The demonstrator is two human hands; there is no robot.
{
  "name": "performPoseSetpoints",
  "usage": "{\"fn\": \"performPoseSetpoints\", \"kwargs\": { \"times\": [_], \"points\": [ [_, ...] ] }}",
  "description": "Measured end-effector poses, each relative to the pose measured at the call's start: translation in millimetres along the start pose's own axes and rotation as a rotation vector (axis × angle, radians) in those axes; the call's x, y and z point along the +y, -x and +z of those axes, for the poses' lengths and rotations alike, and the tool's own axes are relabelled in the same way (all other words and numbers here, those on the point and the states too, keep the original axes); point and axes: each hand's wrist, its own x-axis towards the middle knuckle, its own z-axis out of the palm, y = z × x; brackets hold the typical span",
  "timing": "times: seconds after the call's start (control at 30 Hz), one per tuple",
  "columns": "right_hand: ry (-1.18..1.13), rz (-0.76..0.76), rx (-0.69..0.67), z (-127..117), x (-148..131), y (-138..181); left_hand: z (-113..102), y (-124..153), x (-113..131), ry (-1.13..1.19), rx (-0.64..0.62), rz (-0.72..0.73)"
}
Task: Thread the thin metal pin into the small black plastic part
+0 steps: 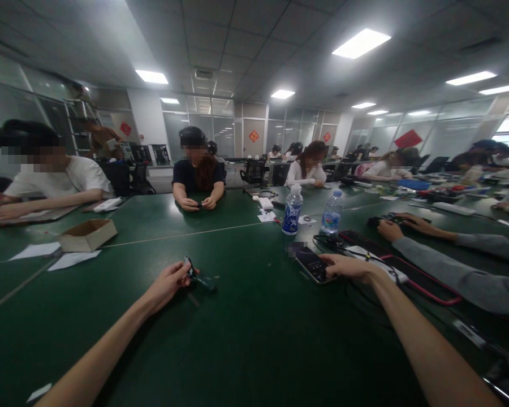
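My left hand (169, 285) is closed, thumb and fingers pinching a small dark tool (202, 280) above the green table. Its rounded end points right and toward me; its exact kind is hard to make out. On the right, a smartphone (311, 264) with a dark lit screen lies at a slant. The fingers of my right hand (343, 268) close over its right edge, one of them on the screen. Behind the phone stand a blue-labelled bottle (292, 210) and a clear plastic bottle with a blue cap (331, 213).
An open cardboard box (85, 236) and paper sheets (73, 260) lie on the table (237, 345) at left. Cables and a white power strip (375, 261) run beside my right hand. A co-worker's grey sleeves (458, 274) reach in from the right. Other people sit around the tables.
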Motion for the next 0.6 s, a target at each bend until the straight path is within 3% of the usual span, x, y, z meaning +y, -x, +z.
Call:
{"fn": "performPoseSetpoints", "kwargs": {
  "times": [0.07, 0.17, 0.23, 0.6],
  "points": [
    [-0.031, 0.003, 0.055, 0.7, 7.4, -5.1, 0.0, 0.7, 0.1, 0.001, 0.000, 0.000],
    [0.053, 0.076, 0.274, 1.1, 14.2, -20.0, -0.7, 0.8, -0.6, -0.005, -0.006, 0.003],
    [0.076, 0.092, 0.348, -0.4, 16.0, -27.2, -1.3, 0.0, -1.6, -0.004, -0.006, 0.007],
    [0.179, 0.000, 0.411, 4.8, 29.8, -40.6, -3.7, -2.9, -5.1, -0.037, 0.007, 0.021]
  ]
}}
